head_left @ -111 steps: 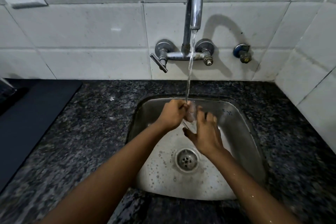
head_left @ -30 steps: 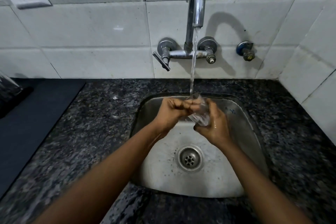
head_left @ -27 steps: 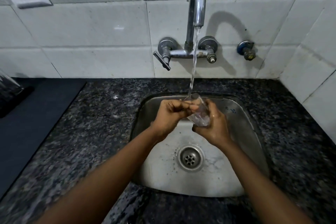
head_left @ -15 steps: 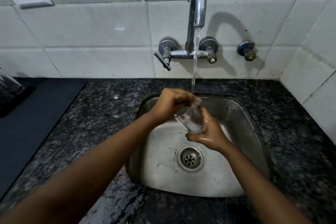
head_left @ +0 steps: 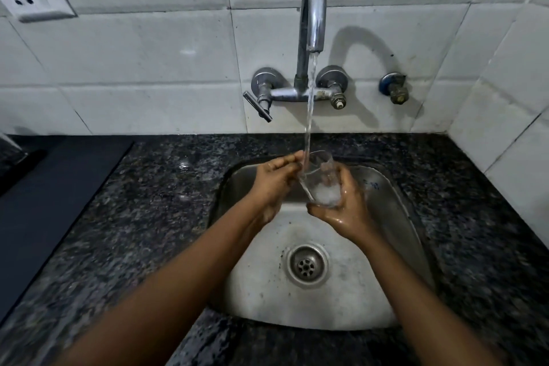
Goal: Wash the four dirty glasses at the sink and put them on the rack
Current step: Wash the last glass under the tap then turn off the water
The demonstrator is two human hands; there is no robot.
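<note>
White tiled wall and speckled dark granite counter surround a steel sink with running tap.

Over the basin, the right hand wraps closed around the base of a clear glass, tilted under the water stream. The left hand curls against the glass rim, fingers bent, touching it.
</note>
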